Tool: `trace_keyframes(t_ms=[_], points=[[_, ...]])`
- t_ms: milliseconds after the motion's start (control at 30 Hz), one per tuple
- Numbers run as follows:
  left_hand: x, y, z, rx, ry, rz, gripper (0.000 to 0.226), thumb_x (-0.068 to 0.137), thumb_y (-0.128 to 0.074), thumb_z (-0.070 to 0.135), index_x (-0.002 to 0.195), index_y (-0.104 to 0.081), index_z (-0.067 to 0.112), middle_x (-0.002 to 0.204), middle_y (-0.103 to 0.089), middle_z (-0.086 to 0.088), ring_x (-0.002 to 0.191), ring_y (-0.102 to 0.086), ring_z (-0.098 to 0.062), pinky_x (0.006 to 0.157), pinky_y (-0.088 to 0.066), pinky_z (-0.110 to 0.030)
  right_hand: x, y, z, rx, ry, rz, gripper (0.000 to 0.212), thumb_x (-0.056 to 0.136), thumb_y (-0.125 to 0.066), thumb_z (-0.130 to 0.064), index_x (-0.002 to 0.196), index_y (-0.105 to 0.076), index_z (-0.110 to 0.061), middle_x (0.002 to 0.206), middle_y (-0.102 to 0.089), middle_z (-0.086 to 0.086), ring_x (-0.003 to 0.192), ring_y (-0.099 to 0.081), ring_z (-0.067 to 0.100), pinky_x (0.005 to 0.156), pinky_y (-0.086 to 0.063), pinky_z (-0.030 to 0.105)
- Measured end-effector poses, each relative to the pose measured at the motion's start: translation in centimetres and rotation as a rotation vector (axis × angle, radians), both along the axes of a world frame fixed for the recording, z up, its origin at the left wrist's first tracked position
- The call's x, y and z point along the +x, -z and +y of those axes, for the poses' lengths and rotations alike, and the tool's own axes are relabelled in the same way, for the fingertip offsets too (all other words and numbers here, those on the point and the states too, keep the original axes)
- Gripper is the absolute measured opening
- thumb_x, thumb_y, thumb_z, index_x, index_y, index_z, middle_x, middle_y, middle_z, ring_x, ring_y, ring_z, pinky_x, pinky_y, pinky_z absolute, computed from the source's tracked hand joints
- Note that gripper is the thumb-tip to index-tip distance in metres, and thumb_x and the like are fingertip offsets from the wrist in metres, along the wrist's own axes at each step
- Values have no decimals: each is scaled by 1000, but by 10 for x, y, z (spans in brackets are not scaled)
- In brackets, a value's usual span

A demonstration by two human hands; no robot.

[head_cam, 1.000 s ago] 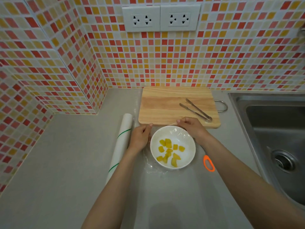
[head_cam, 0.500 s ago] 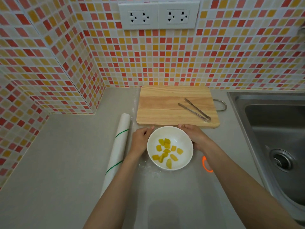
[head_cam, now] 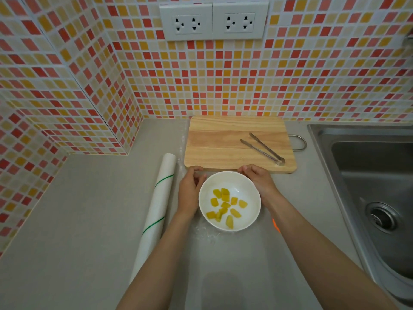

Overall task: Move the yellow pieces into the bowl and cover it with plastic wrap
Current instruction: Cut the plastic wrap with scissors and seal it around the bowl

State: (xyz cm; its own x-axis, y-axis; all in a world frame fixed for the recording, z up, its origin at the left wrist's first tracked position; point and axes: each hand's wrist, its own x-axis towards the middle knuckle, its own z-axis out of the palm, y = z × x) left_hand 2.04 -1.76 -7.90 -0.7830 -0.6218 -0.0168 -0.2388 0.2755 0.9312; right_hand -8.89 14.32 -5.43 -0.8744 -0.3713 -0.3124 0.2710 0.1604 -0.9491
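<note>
A white bowl stands on the grey counter just in front of the cutting board. Several yellow pieces lie in it. Thin clear plastic wrap lies over the bowl and crinkles on the counter at its near left side. My left hand cups the bowl's left side, fingers curled at the far rim on the film. My right hand rests against the bowl's far right side, fingers bent on the film there.
The roll of plastic wrap lies left of the bowl. A wooden cutting board with metal tongs sits behind. A small orange object peeks out under my right forearm. A steel sink is at the right.
Both hands have come down from pinching the film's far edge above the rim to hugging the bowl's sides. The film over the bowl looks smoother. The view has shifted slightly.
</note>
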Motion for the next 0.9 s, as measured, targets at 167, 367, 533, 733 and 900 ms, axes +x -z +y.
trace_keyframes(t_ms=[167,367,533,733,900], points=[[-2,-7,3,-59,-68,34,24,88,-56,16,112,-59,17,78,-61,0,75,-58,-19,79,-52,-48,-2,5,6,-10,190,97,18,92,-52,-12,78,-62,-7,73,-65,11,62,-63,17,71,-52,35],[38,-26,30,119,-174,235,34,97,-33,32,121,-56,27,114,-65,9,111,-58,-2,94,-42,-13,26,-21,31,-165,120,248,43,95,-34,-46,106,-67,-21,112,-69,-4,111,-61,7,97,-46,21],[51,-15,74,410,-161,253,35,100,-34,36,134,-38,39,138,-50,13,125,-49,-1,101,-43,-22,58,-17,19,-206,-47,131,48,89,-27,-51,118,-58,-29,117,-62,-14,103,-60,-8,76,-49,7],[30,-19,69,595,-271,270,30,101,-31,32,124,-44,47,136,-52,6,121,-55,-15,102,-46,-41,56,-10,7,-308,75,-75,49,95,-19,-50,106,-62,-31,111,-67,-8,107,-61,14,86,-49,31],[21,-14,67,816,-359,271,36,97,-39,39,126,-56,26,132,-59,-7,121,-56,-27,105,-43,-50,58,-6,9,-366,122,-216,62,94,-15,-57,106,-66,-25,94,-76,-4,90,-71,14,67,-56,28]])
